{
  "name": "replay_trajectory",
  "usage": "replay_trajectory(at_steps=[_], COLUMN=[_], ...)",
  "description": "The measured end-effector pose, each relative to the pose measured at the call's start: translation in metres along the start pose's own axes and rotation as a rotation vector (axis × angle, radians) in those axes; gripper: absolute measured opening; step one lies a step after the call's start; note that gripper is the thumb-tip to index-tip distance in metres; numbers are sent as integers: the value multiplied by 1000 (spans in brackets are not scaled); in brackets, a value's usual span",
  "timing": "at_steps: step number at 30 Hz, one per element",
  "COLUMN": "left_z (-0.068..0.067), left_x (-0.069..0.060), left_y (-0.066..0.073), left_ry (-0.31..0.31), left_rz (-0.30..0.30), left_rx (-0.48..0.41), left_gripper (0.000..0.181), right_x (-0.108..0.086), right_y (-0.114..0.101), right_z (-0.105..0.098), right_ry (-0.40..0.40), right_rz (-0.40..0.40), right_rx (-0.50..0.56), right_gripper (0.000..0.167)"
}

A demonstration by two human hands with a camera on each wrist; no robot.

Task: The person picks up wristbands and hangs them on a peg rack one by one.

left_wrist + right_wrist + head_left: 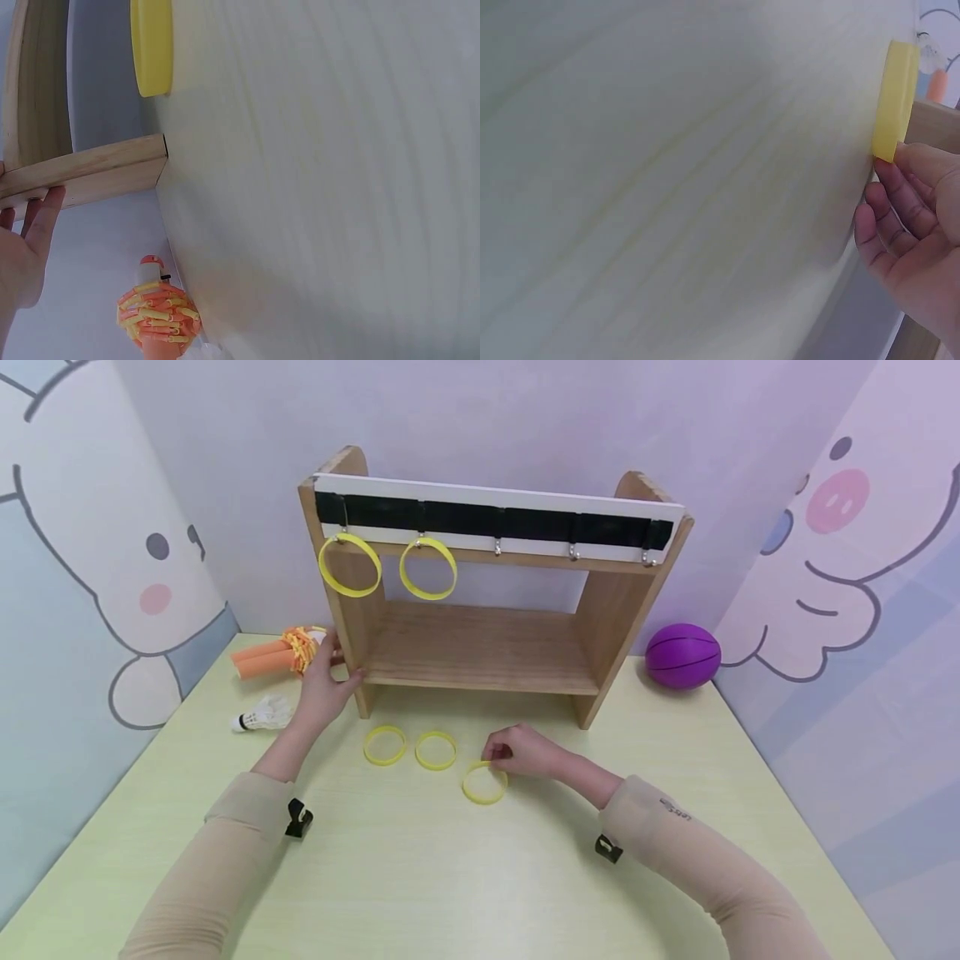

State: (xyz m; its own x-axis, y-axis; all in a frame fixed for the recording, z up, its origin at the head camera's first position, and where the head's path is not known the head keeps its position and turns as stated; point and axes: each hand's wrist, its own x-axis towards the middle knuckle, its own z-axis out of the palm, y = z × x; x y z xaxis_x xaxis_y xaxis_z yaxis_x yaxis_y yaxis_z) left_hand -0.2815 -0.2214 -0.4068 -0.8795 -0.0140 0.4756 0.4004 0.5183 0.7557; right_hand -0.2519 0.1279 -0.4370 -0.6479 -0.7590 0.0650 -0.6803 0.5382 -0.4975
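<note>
Nearest the head camera, your beige sleeves [195,877] reach over the pale table [450,877]. Your right hand [528,753] pinches a thin yellow ring [484,802] by its far rim, well in from the table's side edges. Two matching rings [385,764] lie left of it; two hanging rings [356,594] occupy separate metal hooks [573,552]. Your left hand [324,687] grips the light wooden stand [480,647] by its left panel, probably to steady it.

In the left-wrist view, your fingers [45,217] touch that panel.

In the right-wrist view, thumb [930,161] and forefinger hold the band's edge, likely because it's slim; whether it's lifted, you can't tell.
</note>
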Motion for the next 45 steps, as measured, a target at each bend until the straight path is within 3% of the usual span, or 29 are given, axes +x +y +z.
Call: replay_trajectory(at_steps=[11,19,30,37,45], left_z=[0,0,1,1,1], left_x=[0,1,1,2,1], left_y=[0,-1,-1,-1,1], left_ry=[-13,-3,-3,0,3], left_rz=[-14,-6,2,-5,-10], left_rx=[-9,-4,-10,-7,-5], left_gripper=[78,77,76,77,77], right_x=[-1,-4,-9,-17,-25], right_y=[7,2,-4,-15,-25], right_z=[-2,-17,-31,-49,-66], right_ry=[22,56,78,124,170], right_rz=[32,96,111,79,118], right_rx=[55,112,129,101,135], right_gripper=[4,4,3,5,7])
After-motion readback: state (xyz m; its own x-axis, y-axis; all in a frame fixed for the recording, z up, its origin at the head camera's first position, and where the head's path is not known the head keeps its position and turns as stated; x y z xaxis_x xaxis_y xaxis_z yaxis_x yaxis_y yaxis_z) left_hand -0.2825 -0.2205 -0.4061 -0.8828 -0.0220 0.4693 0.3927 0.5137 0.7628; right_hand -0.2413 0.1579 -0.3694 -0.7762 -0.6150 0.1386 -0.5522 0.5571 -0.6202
